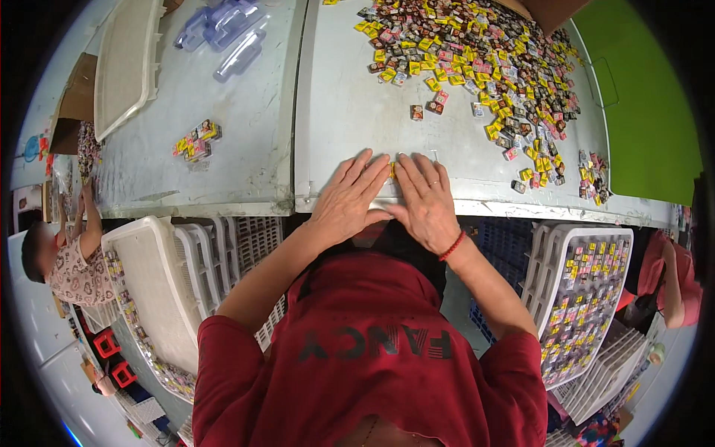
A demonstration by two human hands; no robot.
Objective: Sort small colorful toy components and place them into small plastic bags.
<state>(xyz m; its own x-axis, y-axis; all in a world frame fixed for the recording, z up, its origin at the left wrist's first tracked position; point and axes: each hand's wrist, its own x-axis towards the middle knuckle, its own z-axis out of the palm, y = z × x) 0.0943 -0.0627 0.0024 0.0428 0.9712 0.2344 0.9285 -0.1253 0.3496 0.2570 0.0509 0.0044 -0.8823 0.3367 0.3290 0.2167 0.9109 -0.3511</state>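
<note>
— Two hands lie flat near the front edge of the grey metal bench, side by side. The left hand and the right hand have their fingers stretched out and close together, palms down.

— Are they holding anything?

— Only a sliver of small yellow wrapped pieces shows in the gap between the two hands, pressed between the inner fingers. How many there are I cannot tell; the palms cover the rest. Neither hand is curled around anything.

— What else is on the bench?

— A big scattered heap of small square wrapped pieces in yellow, pink and dark colours lies well beyond the right hand, cut off at the top edge. A small cluster of the same pieces sits apart to the left. Clear plastic moulded trays and a white plastic tray lie at the far left.

— And below the bench?

— A white slotted plastic tray filled with rows of pieces stands on the right, partly hidden by the person's red sleeve. Stacked white trays are on the left.
</note>
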